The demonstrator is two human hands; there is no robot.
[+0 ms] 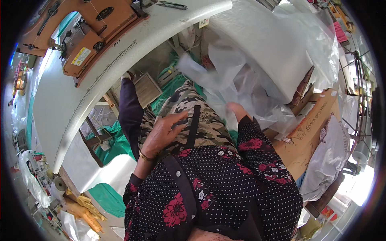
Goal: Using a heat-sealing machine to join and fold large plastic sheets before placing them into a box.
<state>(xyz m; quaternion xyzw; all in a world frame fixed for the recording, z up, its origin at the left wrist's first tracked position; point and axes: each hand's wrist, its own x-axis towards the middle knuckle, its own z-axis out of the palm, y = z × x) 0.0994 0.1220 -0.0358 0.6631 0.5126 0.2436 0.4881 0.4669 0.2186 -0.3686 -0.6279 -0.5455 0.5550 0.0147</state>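
A camouflage-print fabric piece with a black strip lies across my lap. My left hand rests on it, open, its fingers spread and nothing in them. My right hand is at the fabric's right side, beside crumpled clear plastic. Motion smears its fingers, so whether it grips the plastic cannot be made out. A flap of the plastic is also blurred, beyond the far end of the camouflage piece.
An orange-brown sewing machine stands on the white table at far left, with thread snips near it. A foot pedal is below. At right are a cardboard box and grey cloth. Green sheeting lies at left.
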